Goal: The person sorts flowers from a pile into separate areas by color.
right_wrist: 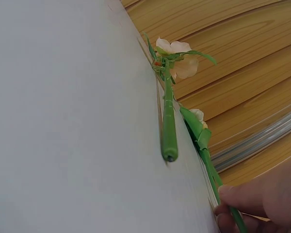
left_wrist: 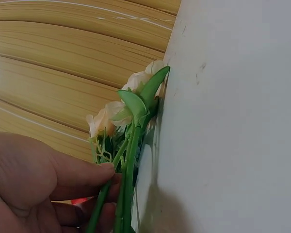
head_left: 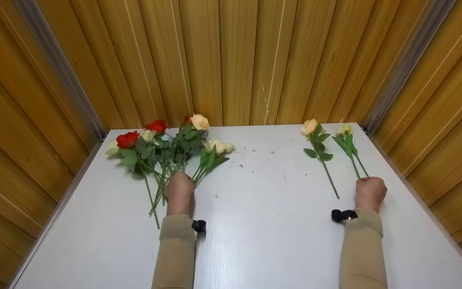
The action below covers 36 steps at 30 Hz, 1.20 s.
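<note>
On the left of the table lies a spread of artificial flowers: red roses (head_left: pixel 128 140), a peach rose (head_left: pixel 199 121), pale blooms (head_left: pixel 215 146) and leafy green stems. My left hand (head_left: pixel 180 186) is over their stems; in the left wrist view its thumb (left_wrist: pixel 82 172) and fingers pinch a green flower stem (left_wrist: pixel 117 158). Which bloom that stem bears is unclear. On the right, my right hand (head_left: pixel 370 192) pinches the thin stems of pale yellow tulips (head_left: pixel 344 129) near their lower ends. A single peach rose (head_left: pixel 309 127) lies just left of them, its stem (right_wrist: pixel 169 124) untouched.
The white table (head_left: pixel 247 241) meets a wood-patterned back wall (head_left: pixel 235 64), with similar panels at both sides and grey metal strips (head_left: pixel 411 60) in the corners. Small dark specks (head_left: pixel 254 150) mark the tabletop between the two flower groups.
</note>
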{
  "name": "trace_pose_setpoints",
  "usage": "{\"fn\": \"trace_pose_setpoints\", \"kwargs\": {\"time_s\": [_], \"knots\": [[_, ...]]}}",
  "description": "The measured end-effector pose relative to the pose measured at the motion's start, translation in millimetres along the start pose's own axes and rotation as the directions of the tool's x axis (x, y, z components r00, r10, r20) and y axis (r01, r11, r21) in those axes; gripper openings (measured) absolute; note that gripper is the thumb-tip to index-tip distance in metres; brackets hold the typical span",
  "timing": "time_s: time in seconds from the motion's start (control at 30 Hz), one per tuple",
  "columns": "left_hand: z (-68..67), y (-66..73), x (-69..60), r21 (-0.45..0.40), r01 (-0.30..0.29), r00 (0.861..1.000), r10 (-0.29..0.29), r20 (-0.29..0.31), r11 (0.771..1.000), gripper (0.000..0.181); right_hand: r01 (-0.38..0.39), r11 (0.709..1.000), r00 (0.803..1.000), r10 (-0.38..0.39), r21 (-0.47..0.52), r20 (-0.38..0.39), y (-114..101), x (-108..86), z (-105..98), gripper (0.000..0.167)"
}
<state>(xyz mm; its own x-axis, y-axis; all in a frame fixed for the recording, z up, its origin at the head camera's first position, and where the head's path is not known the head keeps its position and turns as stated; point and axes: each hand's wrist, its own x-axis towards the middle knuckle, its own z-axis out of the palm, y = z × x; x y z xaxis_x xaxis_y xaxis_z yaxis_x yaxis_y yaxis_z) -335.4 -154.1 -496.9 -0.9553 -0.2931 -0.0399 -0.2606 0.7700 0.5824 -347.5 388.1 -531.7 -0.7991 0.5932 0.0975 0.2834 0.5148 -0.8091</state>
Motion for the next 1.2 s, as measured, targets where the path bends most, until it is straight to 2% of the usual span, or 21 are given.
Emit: {"fn": "trace_pose_setpoints", "kwargs": {"time_s": [0.07,0.17,0.33,0.47,0.63,0.8,1.03,1.1,1.2], "knots": [[-1.1,1.1,-1.1,0.001,-0.006,1.000,0.006,0.003,1.000,0.052,0.000,1.000,1.000,0.000,-0.004,0.005,0,-1.1,0,0.031],[-0.6,1.8,-2.3,0.005,-0.015,0.999,0.015,-0.030,1.000,0.047,-0.005,1.000,1.000,0.005,-0.019,0.022,-1,-1.4,-1,0.032],[-0.1,2.7,-3.3,-0.004,0.000,0.998,0.000,-0.068,1.000,0.017,-0.017,0.999,0.999,0.018,-0.046,0.029,-6,-2.6,1,0.035],[-1.8,4.0,-3.4,-0.044,0.017,0.996,-0.021,-0.088,0.999,0.020,-0.033,0.999,0.999,0.034,-0.039,0.041,-12,-2.3,2,0.037],[-4.2,5.5,-4.7,-0.111,-0.007,0.988,-0.011,-0.153,0.994,0.021,-0.062,0.998,0.996,0.063,-0.019,0.070,-19,-4.0,4,0.039],[-7.0,7.1,-5.1,-0.198,-0.029,0.981,-0.010,-0.193,0.980,0.022,-0.031,0.999,0.997,0.033,-0.026,0.065,-26,-6.6,9,0.040],[-7.5,9.3,-4.8,-0.346,-0.069,0.979,-0.004,-0.205,0.936,0.023,0.087,0.995,0.996,-0.088,-0.049,-0.009,-45,-11.4,20,0.036],[-7.3,11.4,-4.2,-0.405,-0.079,0.978,-0.008,-0.208,0.911,0.023,0.109,0.993,0.994,-0.108,-0.046,0.007,-53,-13.8,24,0.035],[-6.6,15.6,-3.2,-0.503,-0.091,0.980,-0.013,-0.200,0.860,0.022,0.155,0.987,0.988,-0.154,-0.041,0.026,-65,-18.9,33,0.033]]}}
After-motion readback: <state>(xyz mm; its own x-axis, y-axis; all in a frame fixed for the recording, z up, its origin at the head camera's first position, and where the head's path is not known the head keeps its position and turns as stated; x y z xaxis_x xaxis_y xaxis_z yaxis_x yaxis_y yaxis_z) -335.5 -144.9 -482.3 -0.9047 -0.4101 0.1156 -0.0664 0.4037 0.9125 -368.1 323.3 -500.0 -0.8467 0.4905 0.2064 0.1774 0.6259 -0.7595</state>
